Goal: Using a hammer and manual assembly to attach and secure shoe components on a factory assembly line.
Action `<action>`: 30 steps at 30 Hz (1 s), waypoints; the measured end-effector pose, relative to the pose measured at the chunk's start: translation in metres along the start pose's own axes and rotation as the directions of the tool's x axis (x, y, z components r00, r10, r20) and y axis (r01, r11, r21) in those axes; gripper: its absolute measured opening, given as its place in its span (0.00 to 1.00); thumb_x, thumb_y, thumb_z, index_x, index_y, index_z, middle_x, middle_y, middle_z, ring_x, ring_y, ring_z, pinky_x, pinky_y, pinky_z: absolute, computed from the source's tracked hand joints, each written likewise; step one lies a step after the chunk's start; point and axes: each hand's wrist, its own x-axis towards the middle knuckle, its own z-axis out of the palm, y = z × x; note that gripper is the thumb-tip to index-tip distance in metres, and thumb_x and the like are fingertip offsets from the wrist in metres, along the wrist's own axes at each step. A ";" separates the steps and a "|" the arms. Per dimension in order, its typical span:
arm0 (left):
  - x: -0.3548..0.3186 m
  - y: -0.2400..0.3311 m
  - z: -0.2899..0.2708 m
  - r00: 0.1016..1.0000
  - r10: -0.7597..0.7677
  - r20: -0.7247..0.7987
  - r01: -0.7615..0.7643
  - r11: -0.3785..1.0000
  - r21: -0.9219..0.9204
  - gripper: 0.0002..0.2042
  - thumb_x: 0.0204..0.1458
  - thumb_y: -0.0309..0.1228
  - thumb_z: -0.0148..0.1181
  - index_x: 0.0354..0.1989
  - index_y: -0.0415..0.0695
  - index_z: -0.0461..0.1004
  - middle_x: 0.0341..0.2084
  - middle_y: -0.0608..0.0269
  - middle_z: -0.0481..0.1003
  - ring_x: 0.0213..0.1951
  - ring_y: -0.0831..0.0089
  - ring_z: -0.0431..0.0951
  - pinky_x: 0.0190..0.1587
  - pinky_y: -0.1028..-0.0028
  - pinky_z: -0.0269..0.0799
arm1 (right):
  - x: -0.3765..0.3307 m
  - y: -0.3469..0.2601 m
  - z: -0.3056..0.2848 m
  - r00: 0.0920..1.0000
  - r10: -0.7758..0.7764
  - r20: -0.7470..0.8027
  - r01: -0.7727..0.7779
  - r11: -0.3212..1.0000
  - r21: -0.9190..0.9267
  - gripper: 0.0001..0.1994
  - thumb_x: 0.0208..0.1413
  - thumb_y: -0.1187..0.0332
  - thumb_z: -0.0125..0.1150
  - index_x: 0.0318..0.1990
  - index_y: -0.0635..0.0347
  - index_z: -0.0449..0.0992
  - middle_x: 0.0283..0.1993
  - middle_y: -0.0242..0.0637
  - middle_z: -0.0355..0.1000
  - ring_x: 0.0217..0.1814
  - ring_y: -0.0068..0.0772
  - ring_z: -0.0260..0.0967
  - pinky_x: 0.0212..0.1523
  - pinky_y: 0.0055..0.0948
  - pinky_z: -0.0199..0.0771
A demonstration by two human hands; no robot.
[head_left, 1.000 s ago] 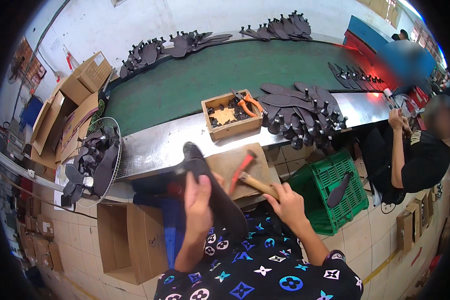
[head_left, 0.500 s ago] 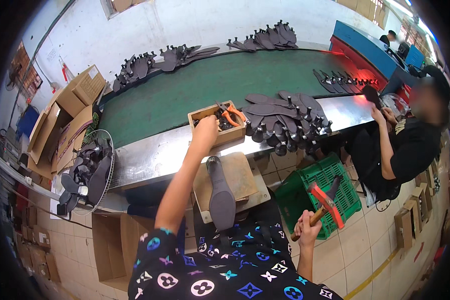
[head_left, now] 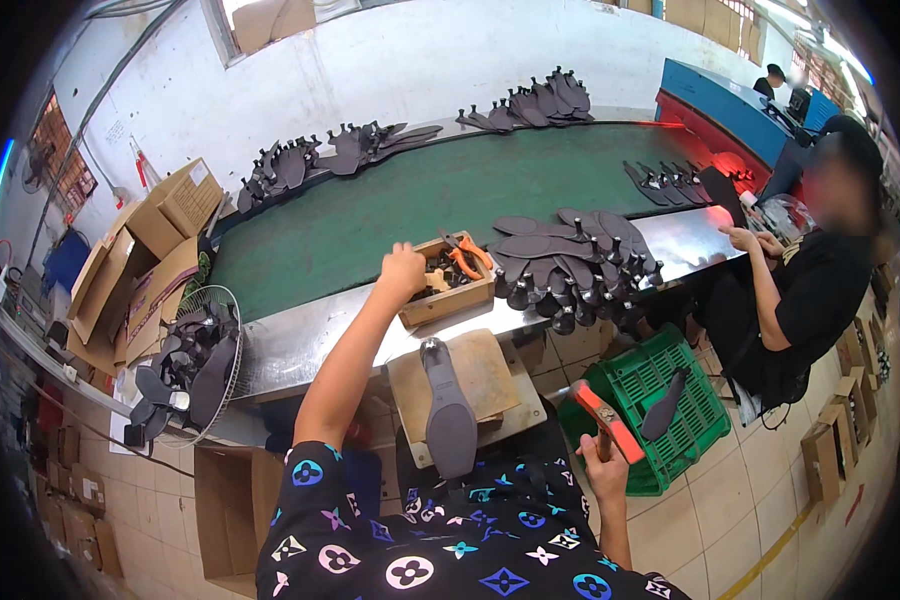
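My left hand is at the left edge of a small wooden box, its fingers curled together; what they hold, if anything, is hidden. In that box lie orange-handled pliers and small dark pieces. My right hand grips a hammer with a red head, held up at the right. Between my arms, a dark shoe sole rests on a worn board, its heel end away from me and its toe toward my lap. Neither hand touches the sole.
Heeled soles are heaped right of the box, beside a green conveyor belt. A green crate stands at the right. A wire basket of soles and cardboard boxes are at the left. A co-worker sits at the right.
My left hand has drawn out of the wooden box to its left edge. My right hand has shifted a little, and the hammer head has swung left. The view has tilted slightly.
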 end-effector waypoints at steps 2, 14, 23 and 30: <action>0.004 -0.003 0.001 0.992 0.068 -0.109 -0.078 0.993 -0.091 0.17 0.49 0.39 0.64 0.43 0.40 0.79 0.43 0.45 0.78 0.47 0.52 0.78 0.51 0.61 0.73 | 0.002 -0.006 0.005 0.996 -0.093 0.000 0.093 0.996 -0.012 0.15 0.60 0.61 0.65 0.24 0.59 0.74 0.14 0.21 0.62 0.12 0.12 0.54 0.16 0.20 0.50; 0.001 -0.004 0.013 1.000 0.026 -0.013 -0.025 0.541 -0.841 0.06 0.49 0.24 0.65 0.33 0.34 0.80 0.26 0.51 0.80 0.24 0.70 0.76 0.32 0.70 0.73 | 0.015 -0.023 0.026 0.985 -0.106 0.137 0.071 0.968 0.241 0.12 0.62 0.67 0.62 0.28 0.64 0.73 0.14 0.22 0.61 0.12 0.11 0.54 0.15 0.18 0.52; 0.006 0.007 0.026 0.989 0.141 -0.045 -0.135 0.735 -0.664 0.12 0.45 0.32 0.70 0.36 0.38 0.83 0.29 0.46 0.81 0.33 0.57 0.82 0.38 0.64 0.76 | 0.051 -0.066 0.048 0.959 -0.135 0.251 0.044 0.940 0.338 0.11 0.62 0.67 0.61 0.30 0.65 0.77 0.18 0.28 0.67 0.15 0.15 0.59 0.16 0.19 0.56; -0.017 -0.007 0.003 0.989 -0.122 -0.087 -0.016 0.490 -0.872 0.09 0.38 0.24 0.72 0.28 0.34 0.82 0.22 0.49 0.81 0.29 0.67 0.83 0.35 0.71 0.76 | 0.051 -0.076 0.056 0.934 -0.239 0.266 0.146 0.934 0.326 0.11 0.63 0.65 0.61 0.38 0.66 0.79 0.27 0.32 0.74 0.20 0.16 0.63 0.22 0.19 0.62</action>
